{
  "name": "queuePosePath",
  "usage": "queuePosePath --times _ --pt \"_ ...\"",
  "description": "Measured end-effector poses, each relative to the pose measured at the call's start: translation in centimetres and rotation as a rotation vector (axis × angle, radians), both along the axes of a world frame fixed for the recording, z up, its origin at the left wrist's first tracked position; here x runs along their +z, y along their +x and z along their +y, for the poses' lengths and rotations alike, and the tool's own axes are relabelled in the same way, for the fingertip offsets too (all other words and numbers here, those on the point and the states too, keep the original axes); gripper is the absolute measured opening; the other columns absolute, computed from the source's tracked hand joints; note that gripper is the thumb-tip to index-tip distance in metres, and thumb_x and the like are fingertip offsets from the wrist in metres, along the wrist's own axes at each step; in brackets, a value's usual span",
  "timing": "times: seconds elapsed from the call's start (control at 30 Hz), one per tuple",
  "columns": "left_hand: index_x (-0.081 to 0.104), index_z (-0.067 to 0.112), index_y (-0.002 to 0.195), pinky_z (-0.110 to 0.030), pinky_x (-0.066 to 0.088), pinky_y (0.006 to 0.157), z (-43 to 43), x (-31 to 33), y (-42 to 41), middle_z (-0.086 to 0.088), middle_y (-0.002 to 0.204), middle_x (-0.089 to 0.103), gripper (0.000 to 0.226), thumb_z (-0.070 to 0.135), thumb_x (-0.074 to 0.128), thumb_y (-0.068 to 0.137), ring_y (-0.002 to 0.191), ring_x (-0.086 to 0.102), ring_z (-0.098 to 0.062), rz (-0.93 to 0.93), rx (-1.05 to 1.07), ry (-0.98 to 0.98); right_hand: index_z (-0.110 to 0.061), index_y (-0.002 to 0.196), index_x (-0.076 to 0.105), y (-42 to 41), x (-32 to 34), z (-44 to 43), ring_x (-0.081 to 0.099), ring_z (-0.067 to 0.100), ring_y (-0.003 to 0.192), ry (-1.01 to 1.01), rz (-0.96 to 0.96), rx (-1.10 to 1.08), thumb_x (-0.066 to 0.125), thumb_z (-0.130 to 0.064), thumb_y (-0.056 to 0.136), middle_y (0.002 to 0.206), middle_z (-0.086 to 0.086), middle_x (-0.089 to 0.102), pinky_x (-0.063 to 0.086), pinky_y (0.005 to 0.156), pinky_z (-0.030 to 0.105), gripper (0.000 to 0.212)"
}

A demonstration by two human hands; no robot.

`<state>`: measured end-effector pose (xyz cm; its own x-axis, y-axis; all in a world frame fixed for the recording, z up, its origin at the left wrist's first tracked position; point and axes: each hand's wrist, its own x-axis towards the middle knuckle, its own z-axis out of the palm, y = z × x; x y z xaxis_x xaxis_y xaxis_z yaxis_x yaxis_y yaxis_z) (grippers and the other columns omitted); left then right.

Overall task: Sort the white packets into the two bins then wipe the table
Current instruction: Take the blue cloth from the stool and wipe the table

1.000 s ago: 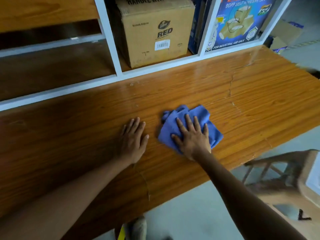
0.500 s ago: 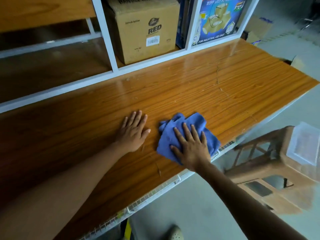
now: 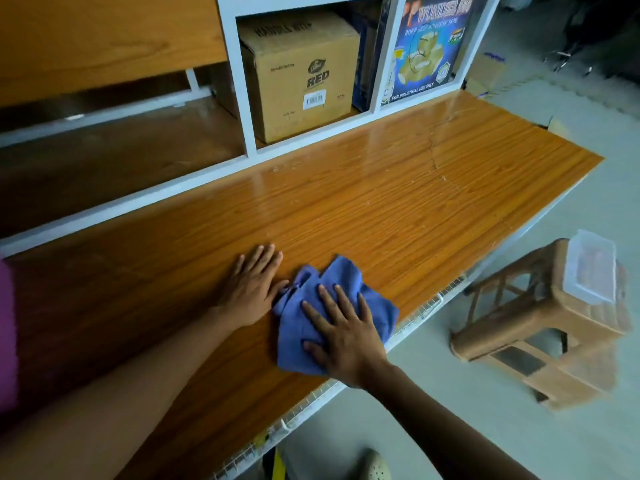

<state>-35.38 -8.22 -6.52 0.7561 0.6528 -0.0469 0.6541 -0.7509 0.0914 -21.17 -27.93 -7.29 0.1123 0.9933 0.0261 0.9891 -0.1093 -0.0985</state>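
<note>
A wood-grain desk (image 3: 398, 202) was seen stretching from lower left to upper right, its glossy top bare apart from two hands and a cloth. A white wire edge was visible along its near side. Behind the desk, a white-framed shelf unit (image 3: 239, 109) was shown; in one compartment a brown cardboard box (image 3: 301, 77) printed "RED" was seen standing upright, and in the compartment to its right a blue carton (image 3: 429, 46) marked "for industrial use only" was seen. On the grey floor to the right of the desk, well apart from the hands, a brown plastic stool (image 3: 540, 323) was shown, and on its seat a clear lidded plastic bin (image 3: 588, 268) was placed; its contents could not be made out. No white packets could be made out anywhere on the desk.

Near the front edge of the desk, a crumpled blue cloth (image 3: 346, 275) was pressed down under the right hand (image 3: 346, 337), whose grip was released: the fingers were spread flat across the cloth, nothing was grasped. Just to the left, the left hand (image 3: 252, 292) was laid palm down on the bare wood, its grip likewise released, with its thumb touching the cloth's edge. At the bottom edge, the toe of a pale shoe (image 3: 375, 467) was seen on the floor.
</note>
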Motion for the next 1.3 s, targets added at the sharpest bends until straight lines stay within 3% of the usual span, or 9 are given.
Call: queuePosePath --times 0.1,0.3,0.47,0.53,0.77,0.9,1.0,1.2,1.3 --pt "0.019 0.022 0.152 -0.046 0.006 0.119 1.0 0.0 -1.8 -0.001 0.161 0.011 0.071 0.055 0.006 0.091 0.148 0.006 -0.018 -0.014 0.041 0.018 -0.043 0.149 0.022 4.4 0.2 -1.0 0.019 0.023 0.147 -0.002 0.025 0.069 0.021 -0.076 0.087 0.160 -0.008 0.016 0.021 0.114 0.057 0.070" --pt "0.007 0.024 0.153 -0.045 -0.002 0.120 3.5 -0.3 -3.6 0.000 0.161 -0.001 0.060 0.049 0.019 0.100 0.148 -0.005 -0.018 -0.008 0.168 0.006 -0.035 0.152 0.014 7.0 1.0 3.9 0.005 0.029 0.149 -0.055 0.099 -0.775 0.025 -0.066 0.091 0.162 0.005 0.009 0.010 0.114 0.060 0.070" --pt "0.012 0.024 0.152 -0.045 -0.002 0.119 6.5 -0.2 -2.7 0.000 0.161 0.004 0.056 0.044 0.020 0.101 0.148 -0.001 -0.017 -0.034 0.233 0.004 -0.041 0.151 0.009 1.7 1.2 5.9 0.001 0.025 0.149 -0.085 0.038 0.001 0.023 -0.071 0.088 0.162 -0.003 0.002 0.006 0.116 0.057 0.072" --pt "0.010 0.024 0.153 -0.043 -0.003 0.119 8.3 0.0 -2.8 0.000 0.161 0.002 0.056 0.045 0.018 0.101 0.148 -0.003 -0.017 -0.028 0.264 -0.003 -0.045 0.150 0.010 5.4 1.2 7.5 0.003 0.018 0.149 -0.055 0.030 0.049 0.025 -0.076 0.084 0.161 -0.010 0.005 0.012 0.116 0.055 0.075" --pt "0.005 0.026 0.152 -0.044 -0.003 0.120 13.7 -0.1 -4.0 0.000 0.161 -0.003 0.061 0.053 0.014 0.098 0.147 -0.008 -0.018 -0.024 0.388 -0.026 -0.027 0.152 0.016 8.5 1.7 20.3 0.002 0.034 0.147 -0.035 0.177 -0.826 0.028 -0.064 0.089 0.161 0.010 0.008 0.010 0.111 0.065 0.074" --pt "0.007 0.024 0.152 -0.043 -0.004 0.120 15.5 -0.4 -3.0 0.000 0.160 -0.002 0.072 0.062 0.006 0.091 0.147 -0.008 -0.017 -0.092 0.512 -0.028 -0.034 0.152 0.008 5.3 1.2 23.2 -0.002 0.031 0.149 -0.073 0.067 -0.165 0.022 -0.069 0.088 0.161 0.002 -0.003 0.004 0.112 0.061 0.074" --pt "0.006 0.025 0.152 -0.043 -0.007 0.119 15.8 -1.2 -3.0 0.001 0.160 -0.005 0.083 0.068 -0.005 0.081 0.147 -0.010 -0.016 -0.157 0.595 -0.031 -0.041 0.149 0.018 11.8 1.6 26.1 0.006 0.018 0.149 -0.040 0.056 0.185 0.025 -0.072 0.086 0.160 -0.009 0.006 0.016 0.115 0.056 0.071" --pt "0.020 0.019 0.151 -0.049 0.005 0.120 16.0 -2.3 -3.0 -0.004 0.160 0.007 0.081 0.069 0.003 0.089 0.148 0.001 -0.021 -0.289 0.619 0.017 -0.028 0.150 0.021 18.1 1.4 35.9 0.005 0.029 0.148 -0.014 0.147 -0.610 0.026 -0.063 0.090 0.161 0.005 0.012 0.011 0.113 0.060 0.070" --pt "0.018 0.021 0.151 -0.046 0.004 0.120 16.1 -2.2 -3.2 -0.001 0.160 0.004 0.081 0.069 0.001 0.088 0.148 -0.002 -0.018 -0.263 0.615 0.006 -0.023 0.153 0.011 10.3 2.0 38.9 -0.003 0.038 0.147 -0.083 0.213 -0.659 0.026 -0.059 0.092 0.161 0.014 0.002 0.003 0.112 0.066 0.073"
